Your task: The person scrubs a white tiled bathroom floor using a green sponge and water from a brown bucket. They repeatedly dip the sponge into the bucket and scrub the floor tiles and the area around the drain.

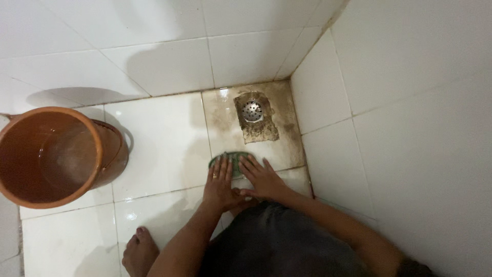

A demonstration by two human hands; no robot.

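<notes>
Wet tiled floor (164, 138): green scrub pad (231, 160) pressed flat under left hand (219, 185) and right hand (262, 179), fingers open, ungripped; pad could slip on slick grime.

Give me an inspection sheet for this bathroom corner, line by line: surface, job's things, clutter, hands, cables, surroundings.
Surface: white tiled floor, wet and shiny; the corner tile is stained brown.
Job's things: green scrubber flat on the floor at the edge of the stained tile.
Clutter: orange bucket standing upright on the left; contents hard to tell.
Hands: left hand and right hand side by side, fingers spread, both pressing on the scrubber.
Cables: nothing seen.
Surroundings: round metal drain in the corner; white tiled walls; a bare foot at the lower left.
</notes>
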